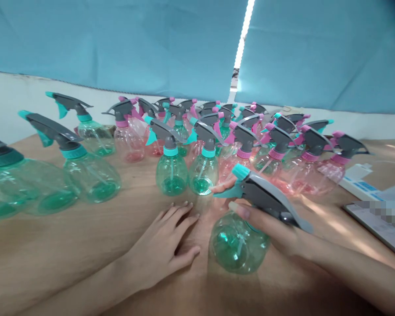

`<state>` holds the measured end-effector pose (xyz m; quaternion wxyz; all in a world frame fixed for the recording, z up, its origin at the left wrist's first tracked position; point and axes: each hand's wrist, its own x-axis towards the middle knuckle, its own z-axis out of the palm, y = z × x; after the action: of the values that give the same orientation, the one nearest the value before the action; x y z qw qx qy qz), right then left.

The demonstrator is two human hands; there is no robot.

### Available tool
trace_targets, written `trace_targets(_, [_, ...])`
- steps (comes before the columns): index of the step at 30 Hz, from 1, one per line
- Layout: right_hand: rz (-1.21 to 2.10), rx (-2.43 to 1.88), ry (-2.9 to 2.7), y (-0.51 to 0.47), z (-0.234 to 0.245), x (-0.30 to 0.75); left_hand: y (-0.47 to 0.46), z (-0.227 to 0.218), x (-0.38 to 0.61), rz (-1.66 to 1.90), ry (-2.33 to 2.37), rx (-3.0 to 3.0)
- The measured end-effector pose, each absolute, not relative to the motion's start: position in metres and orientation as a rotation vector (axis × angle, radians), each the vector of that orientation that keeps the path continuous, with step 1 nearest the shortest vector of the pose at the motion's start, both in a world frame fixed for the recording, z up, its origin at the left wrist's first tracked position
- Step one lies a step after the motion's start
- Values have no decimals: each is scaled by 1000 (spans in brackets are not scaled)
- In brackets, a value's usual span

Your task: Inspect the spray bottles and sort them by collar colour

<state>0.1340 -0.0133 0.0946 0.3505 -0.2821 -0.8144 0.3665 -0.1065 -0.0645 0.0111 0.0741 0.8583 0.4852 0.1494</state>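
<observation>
My right hand (270,224) is wrapped round the neck of a green spray bottle (238,245) with a grey and turquoise trigger head. The bottle is tilted, its nozzle pointing up and to the left, and I cannot tell whether its base touches the table. Flat on the wooden table (134,228) lies my left hand (164,237), fingers spread and holding nothing. Just beyond its fingertips stand two green spray bottles, one on the left (171,175) and one on the right (204,173).
Several pink spray bottles (329,175) and green ones crowd the back and right. More green spray bottles (92,177) stand at left. A phone-like device (371,224) and a white and blue box (360,182) lie at right. Blue sheeting (118,44) hangs behind.
</observation>
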Motion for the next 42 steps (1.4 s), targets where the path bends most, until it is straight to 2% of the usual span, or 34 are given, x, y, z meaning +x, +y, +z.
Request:
trace_targets(3, [1098, -718, -2057, -13, 92, 135, -64, 13, -105, 415, 1463, 2573])
trace_targets(11, [1214, -689, -2003, -11, 87, 132, -65, 15, -104, 410, 1466, 2566])
trace_targets(33, [1163, -712, -1997, -12, 91, 133, -64, 12, -105, 416, 1454, 2616])
trace_targets(42, [984, -786, -2065, -12, 92, 135, -63, 13, -106, 400, 1458, 2614])
